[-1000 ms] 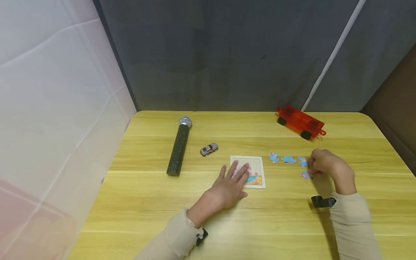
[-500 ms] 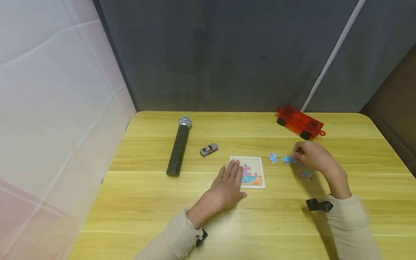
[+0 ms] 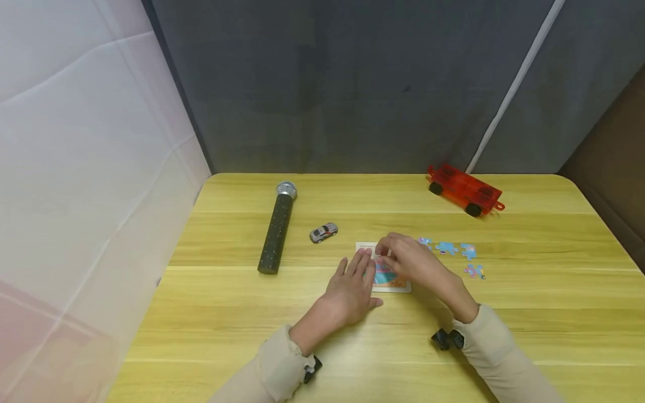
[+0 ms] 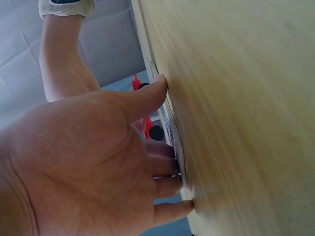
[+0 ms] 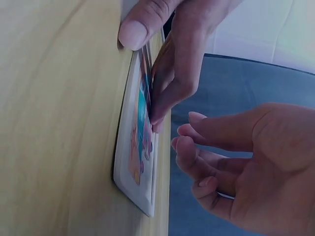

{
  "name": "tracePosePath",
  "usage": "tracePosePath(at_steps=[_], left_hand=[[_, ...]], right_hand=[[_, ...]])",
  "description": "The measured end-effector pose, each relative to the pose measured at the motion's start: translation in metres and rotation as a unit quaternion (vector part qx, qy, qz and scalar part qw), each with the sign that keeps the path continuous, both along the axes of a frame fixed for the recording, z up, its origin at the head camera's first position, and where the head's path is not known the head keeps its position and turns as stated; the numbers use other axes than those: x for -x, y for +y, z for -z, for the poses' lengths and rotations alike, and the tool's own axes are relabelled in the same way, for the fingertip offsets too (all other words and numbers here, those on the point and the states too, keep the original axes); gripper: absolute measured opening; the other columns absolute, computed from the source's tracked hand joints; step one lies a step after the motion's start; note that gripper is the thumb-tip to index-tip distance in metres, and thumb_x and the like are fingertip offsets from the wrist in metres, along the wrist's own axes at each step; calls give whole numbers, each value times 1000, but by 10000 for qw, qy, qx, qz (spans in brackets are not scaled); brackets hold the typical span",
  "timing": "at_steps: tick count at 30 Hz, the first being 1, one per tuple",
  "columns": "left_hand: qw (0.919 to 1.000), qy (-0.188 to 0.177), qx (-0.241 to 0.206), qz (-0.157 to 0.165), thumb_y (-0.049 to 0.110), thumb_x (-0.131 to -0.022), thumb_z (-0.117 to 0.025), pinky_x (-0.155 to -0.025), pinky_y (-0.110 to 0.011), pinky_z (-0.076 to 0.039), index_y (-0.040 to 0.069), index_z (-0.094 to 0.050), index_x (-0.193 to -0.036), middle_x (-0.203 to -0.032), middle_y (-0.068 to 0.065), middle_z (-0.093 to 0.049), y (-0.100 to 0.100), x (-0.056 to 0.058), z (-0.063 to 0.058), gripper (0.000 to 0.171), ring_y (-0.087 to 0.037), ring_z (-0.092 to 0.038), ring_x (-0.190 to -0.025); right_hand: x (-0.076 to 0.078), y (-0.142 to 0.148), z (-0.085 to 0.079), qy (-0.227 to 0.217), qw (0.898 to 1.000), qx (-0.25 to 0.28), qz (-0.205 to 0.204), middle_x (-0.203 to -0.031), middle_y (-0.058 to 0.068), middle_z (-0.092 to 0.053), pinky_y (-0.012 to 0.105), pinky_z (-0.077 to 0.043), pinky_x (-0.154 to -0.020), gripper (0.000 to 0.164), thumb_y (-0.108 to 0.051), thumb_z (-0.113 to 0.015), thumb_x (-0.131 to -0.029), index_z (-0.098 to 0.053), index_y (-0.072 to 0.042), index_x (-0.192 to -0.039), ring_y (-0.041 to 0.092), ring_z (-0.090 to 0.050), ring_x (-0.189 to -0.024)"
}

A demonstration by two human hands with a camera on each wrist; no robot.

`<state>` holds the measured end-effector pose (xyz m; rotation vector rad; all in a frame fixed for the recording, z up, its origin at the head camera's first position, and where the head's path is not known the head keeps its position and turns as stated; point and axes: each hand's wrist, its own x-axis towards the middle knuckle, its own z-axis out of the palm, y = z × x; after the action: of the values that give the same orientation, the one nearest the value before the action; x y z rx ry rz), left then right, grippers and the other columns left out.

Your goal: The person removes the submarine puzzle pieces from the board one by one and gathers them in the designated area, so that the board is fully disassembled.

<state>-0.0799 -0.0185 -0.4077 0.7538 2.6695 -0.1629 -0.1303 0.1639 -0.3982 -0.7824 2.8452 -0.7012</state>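
Observation:
A small square puzzle board (image 3: 409, 289) with a cream border lies on the table, part of its colourful picture in place. My left hand (image 3: 347, 294) rests on its left side with fingers extended. In the left wrist view, the fingertips (image 4: 167, 186) touch the board's edge. Over the board's upper right is my right hand (image 3: 410, 260), fingers bent and thumb close to the index finger. The right wrist view shows this hand (image 5: 256, 157) just above the board surface (image 5: 129, 182), with no piece visible between its fingers. Several loose puzzle pieces (image 3: 446, 247) lie right of the board.
A black microphone (image 3: 277, 232) lies at the left, with a small toy car (image 3: 323, 232) between it and the board. At the back right is a red transparent wheeled toy (image 3: 464, 189). A dark partition (image 3: 322, 84) stands behind the wooden table (image 3: 227, 313).
My right hand has moved left from the loose pieces to above the board. The left hand stays on the board, its fingers drawn closer together and slightly left.

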Motion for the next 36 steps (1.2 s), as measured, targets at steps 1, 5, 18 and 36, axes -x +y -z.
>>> tracePosePath(at_steps=[1, 5, 18, 36], left_hand=[[10000, -11, 18, 9, 59, -114, -44, -139, -46, -20, 8, -20, -176, -186, -10, -10, 0, 0, 0, 84, -25, -8, -173], [9999, 21, 121, 34, 59, -114, -44, -139, -46, -20, 9, -21, -176, -186, -9, -10, 1, 0, 0, 83, -24, -8, -173], [9997, 34, 243, 19, 60, -115, -42, -139, -45, -18, 12, -22, -177, -186, -9, -8, 2, -1, -1, 81, -24, -5, -173], [9995, -65, 300, 23, 59, -115, -41, -139, -46, -18, 11, -22, -176, -186, -10, -6, 3, -2, -1, 80, -24, -4, -173]], right_hand=[[-1, -2, 0, -14, 10000, -1, 9, -101, 9, -75, 35, -62, -72, 5, -2, -75, -102, -77, -1, -106, 20, -72, -84], [-2, -4, 3, 118, 9998, -5, 138, -100, 9, -75, 36, -62, -72, 5, 0, -76, -100, -77, -1, -105, 20, -71, -83], [-7, -9, 22, 460, 9958, -628, 490, -102, 11, -60, 31, -52, -54, 10, -3, -77, -101, -68, -3, -104, 19, -58, -68], [5, -1, 19, -608, 9955, 648, 327, -87, 7, -70, 28, -53, -66, 14, 7, -74, -100, -65, -3, -106, 15, -63, -72]])
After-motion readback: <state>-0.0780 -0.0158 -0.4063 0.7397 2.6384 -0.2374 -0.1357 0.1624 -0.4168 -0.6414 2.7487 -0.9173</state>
